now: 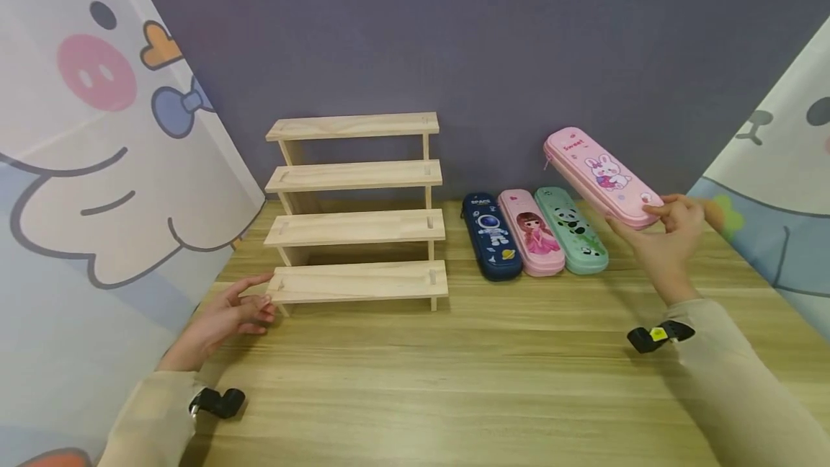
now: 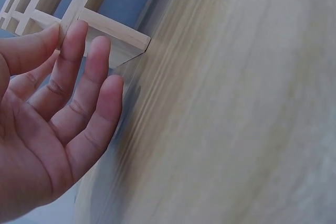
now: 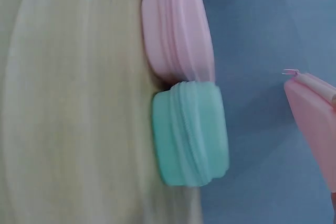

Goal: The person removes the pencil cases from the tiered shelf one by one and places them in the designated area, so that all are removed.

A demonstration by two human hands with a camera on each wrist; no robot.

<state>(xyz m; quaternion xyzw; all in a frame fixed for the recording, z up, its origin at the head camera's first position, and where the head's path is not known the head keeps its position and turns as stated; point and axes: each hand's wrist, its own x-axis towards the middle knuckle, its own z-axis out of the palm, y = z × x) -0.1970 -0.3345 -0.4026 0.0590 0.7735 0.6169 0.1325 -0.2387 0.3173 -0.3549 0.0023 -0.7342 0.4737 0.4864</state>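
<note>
My right hand [image 1: 671, 236] grips the near end of a pink pencil case [image 1: 609, 175] with a white bunny and "sweet" on its lid. It holds the case tilted above the table; in the right wrist view only part of this pink case [image 3: 315, 124] shows at the right edge. My left hand [image 1: 227, 316] is at the left end of the lowest board of a four-tier wooden display shelf [image 1: 357, 283]. Seen from the left wrist, thumb and forefinger pinch the shelf's corner [image 2: 68, 19], while the other fingers [image 2: 94, 93] are spread below it.
Right of the shelf, three pencil cases lie side by side: a navy astronaut one [image 1: 493, 236], a pink one with a princess [image 1: 532, 233] and a green panda one [image 1: 570, 229]. A grey wall [image 1: 486, 56] stands behind the wood-grain table [image 1: 421, 380]. Cartoon-printed panels flank both sides.
</note>
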